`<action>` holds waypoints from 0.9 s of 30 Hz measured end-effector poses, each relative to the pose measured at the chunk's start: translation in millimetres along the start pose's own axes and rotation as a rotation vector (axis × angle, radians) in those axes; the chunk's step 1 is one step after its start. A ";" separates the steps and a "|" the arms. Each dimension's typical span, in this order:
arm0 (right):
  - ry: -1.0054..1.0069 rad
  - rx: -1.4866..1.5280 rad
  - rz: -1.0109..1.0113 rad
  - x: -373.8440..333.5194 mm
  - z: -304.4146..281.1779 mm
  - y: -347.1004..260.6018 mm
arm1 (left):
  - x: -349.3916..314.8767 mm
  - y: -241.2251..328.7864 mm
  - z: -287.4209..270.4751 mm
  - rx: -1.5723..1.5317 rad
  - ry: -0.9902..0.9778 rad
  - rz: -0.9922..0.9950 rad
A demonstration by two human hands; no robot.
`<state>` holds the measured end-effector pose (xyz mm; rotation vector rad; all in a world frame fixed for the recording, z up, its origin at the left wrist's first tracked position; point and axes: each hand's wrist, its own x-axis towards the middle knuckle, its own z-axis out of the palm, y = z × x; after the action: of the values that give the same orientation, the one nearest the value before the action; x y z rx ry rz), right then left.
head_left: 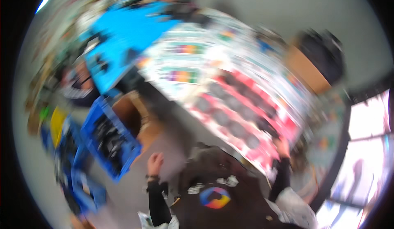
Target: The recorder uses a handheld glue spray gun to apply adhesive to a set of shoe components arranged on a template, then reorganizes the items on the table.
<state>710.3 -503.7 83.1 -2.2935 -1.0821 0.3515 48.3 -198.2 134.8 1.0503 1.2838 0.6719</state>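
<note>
The whole picture is smeared by motion. My left hand [155, 163] hangs beside the table, away from its edge, with the fingers curled in and nothing visible in them. My right hand [282, 147] is over the near right part of a pink and white sheet [287, 126] on the table. A dark object [266, 126] shows right at its fingertips; blur hides whether the fingers grip it. Several round grey discs [236, 128] lie in rows on the sheet, with darker pieces [246, 91] in a row behind them.
Left of me stand a blue crate [133, 147] of black parts, an open cardboard box [150, 132] and more blue bins [96, 190]. Printed white sheets [186, 40] and a blue mat [123, 27] cover the far table. A cardboard box [305, 69] with dark contents stands at right.
</note>
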 end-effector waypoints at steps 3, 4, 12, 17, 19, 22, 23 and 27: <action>-0.012 -0.008 0.403 13.3 -36.2 -122.1 | 11.9 -78.1 -18.7 0.071 0.133 -0.278; 0.058 0.029 0.393 15.4 -47.8 -131.6 | 15.8 -98.7 -18.1 0.039 0.134 -0.390; 0.012 0.059 0.340 17.2 -51.4 -107.2 | 6.2 -164.4 -12.8 0.701 -0.246 -0.175; 0.064 0.098 0.295 35.0 -46.1 -98.2 | 21.7 -153.9 -20.7 0.742 -0.268 -0.045; 0.066 0.075 0.256 42.8 -43.1 -97.2 | 35.5 -153.7 -30.0 0.688 -0.197 -0.074; 0.045 0.024 0.340 36.3 -51.8 -76.3 | 46.2 -136.6 -5.3 0.430 -0.083 -0.382; 0.060 0.029 0.365 33.3 -51.9 -75.9 | 46.9 -134.3 -5.0 0.389 -0.078 -0.370; 0.090 0.006 0.313 34.3 -46.3 -79.6 | 31.3 -149.3 -9.2 0.383 -0.146 -0.301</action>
<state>704.1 -454.7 168.0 -2.4493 -0.6763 0.3679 24.0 -229.5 -12.8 1.1565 1.4364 0.1181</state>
